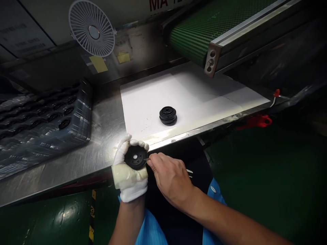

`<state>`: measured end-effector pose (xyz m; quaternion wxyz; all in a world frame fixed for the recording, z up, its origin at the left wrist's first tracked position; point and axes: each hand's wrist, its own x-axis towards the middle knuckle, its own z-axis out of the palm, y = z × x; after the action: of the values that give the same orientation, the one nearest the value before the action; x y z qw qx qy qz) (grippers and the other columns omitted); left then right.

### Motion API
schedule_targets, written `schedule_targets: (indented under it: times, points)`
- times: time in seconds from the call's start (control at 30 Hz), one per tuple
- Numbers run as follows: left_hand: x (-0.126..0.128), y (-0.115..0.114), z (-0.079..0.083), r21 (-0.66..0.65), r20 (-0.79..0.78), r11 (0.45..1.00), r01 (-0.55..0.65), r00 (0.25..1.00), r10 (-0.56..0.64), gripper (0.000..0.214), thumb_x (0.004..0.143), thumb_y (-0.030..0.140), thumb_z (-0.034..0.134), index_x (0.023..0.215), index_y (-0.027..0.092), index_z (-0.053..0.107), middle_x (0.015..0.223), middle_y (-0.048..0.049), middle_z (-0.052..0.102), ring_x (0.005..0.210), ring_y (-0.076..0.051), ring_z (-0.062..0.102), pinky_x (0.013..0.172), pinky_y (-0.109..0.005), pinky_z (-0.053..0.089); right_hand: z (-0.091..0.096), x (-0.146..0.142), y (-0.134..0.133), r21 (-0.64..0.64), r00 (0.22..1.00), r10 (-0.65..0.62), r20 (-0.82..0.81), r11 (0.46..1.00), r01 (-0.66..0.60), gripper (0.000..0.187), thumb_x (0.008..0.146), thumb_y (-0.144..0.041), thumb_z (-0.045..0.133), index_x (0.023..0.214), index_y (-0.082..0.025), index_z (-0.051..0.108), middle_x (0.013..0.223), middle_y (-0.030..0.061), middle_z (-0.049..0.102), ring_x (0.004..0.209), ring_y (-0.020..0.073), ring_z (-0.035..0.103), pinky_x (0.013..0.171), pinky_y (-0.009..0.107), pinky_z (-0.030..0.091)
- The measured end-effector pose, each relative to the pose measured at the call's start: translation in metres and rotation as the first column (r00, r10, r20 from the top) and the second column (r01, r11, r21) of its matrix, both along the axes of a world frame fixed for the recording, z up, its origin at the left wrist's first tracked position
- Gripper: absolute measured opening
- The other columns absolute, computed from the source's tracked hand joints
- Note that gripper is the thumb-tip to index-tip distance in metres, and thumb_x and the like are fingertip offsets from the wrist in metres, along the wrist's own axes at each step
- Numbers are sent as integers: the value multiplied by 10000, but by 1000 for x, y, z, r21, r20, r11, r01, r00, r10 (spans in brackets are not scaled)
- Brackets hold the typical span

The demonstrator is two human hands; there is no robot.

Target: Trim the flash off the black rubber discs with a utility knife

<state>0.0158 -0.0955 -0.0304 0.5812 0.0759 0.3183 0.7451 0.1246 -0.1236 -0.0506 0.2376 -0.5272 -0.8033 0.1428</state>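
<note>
My left hand (129, 170), in a white glove with a pale yellow patch at the heel, curls its fingers round a black ribbed plastic wheel (130, 159) with a central hole and smaller holes about it. My bare right hand (171, 177) is closed in a pinch on a thin metal-tipped tool (146, 159); its tip meets the wheel's right rim. Most of that tool is hidden in the fist, so its exact kind cannot be made out. Beyond both hands, a short stack of similar black wheels (168, 116) stands on a white sheet (148, 98).
At left, a clear plastic tray (83, 119) holds several black round parts on the metal bench (104, 119). A green conveyor belt (199, 34) overhangs the sheet at upper right. A white fan (92, 29) stands at the back. A red clip-like object (258, 120) hangs at the bench edge.
</note>
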Motion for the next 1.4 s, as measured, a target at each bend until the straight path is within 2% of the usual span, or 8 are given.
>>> schedule_targets:
  times: [0.2, 0.33, 0.4, 0.63, 0.83, 1.07, 1.2, 1.4]
  points:
    - [0, 0, -6, 27, -16, 994, -104, 994, 104, 140, 837, 158, 572, 951, 201, 640, 728, 37, 599, 736, -99, 598, 836, -295, 509, 1, -8, -7, -56, 999, 38, -16, 998, -39, 172, 990, -219, 455, 832, -210, 522, 748, -8, 557, 659, 166, 515, 577, 296, 250]
    - [-5, -3, -3, -48, -20, 992, 116, 993, -117, 279, 779, 233, 575, 1046, 185, 643, 969, -78, 650, 974, -244, 608, 910, -472, 481, 0, -1, -3, -26, 999, 38, -31, 999, -39, 183, 1002, -239, 442, 847, -213, 537, 747, -12, 560, 659, 163, 523, 591, 293, 267]
    - [-4, -4, -1, -50, -6, 985, 165, 986, -166, 325, 744, 244, 569, 1051, 170, 644, 926, -91, 640, 926, -258, 612, 858, -480, 498, -1, 3, 0, -3, 999, 13, -42, 1000, -13, 203, 1012, -246, 423, 853, -209, 543, 753, -8, 567, 667, 159, 530, 596, 289, 276]
    - [4, 0, -2, -40, -25, 997, -67, 997, 66, 75, 820, 204, 599, 879, 189, 641, 692, 21, 564, 670, -113, 567, 698, -281, 515, 0, 0, -4, 0, 1000, -12, -26, 1000, 12, 219, 1015, -245, 415, 838, -205, 537, 743, 2, 567, 660, 162, 523, 598, 284, 277]
    - [11, -8, 4, 4, 30, 979, -203, 979, 203, 75, 846, 175, 587, 903, 189, 634, 682, 48, 578, 659, -73, 574, 806, -259, 510, 5, -3, -16, 7, 998, 32, -60, 999, -31, 186, 992, -215, 455, 819, -207, 525, 735, -8, 556, 651, 161, 513, 583, 291, 263]
    - [5, -44, 26, 41, -12, 972, 231, 973, -230, 381, 771, 226, 545, 1144, 182, 608, 998, -100, 653, 1001, -277, 597, 877, -497, 483, 20, 20, -33, 74, 994, 44, -97, 997, -37, 195, 999, -242, 482, 812, -210, 529, 727, -19, 553, 642, 159, 519, 572, 297, 246]
    - [21, -63, 41, 117, -12, 984, 135, 991, -135, 245, 786, 168, 539, 1012, 155, 633, 752, -21, 594, 740, -155, 592, 745, -350, 515, 32, 34, -55, 121, 995, -11, -99, 992, 23, 194, 1008, -244, 471, 827, -211, 532, 727, -13, 550, 653, 170, 530, 565, 306, 232]
    - [44, -90, 56, 197, 23, 979, -45, 999, 41, 203, 808, 134, 606, 1003, 184, 626, 708, 45, 577, 675, -90, 574, 739, -282, 513, 43, 31, -99, 219, 995, -29, -100, 974, 50, 183, 982, -230, 520, 800, -213, 533, 719, -19, 558, 645, 169, 538, 561, 306, 234]
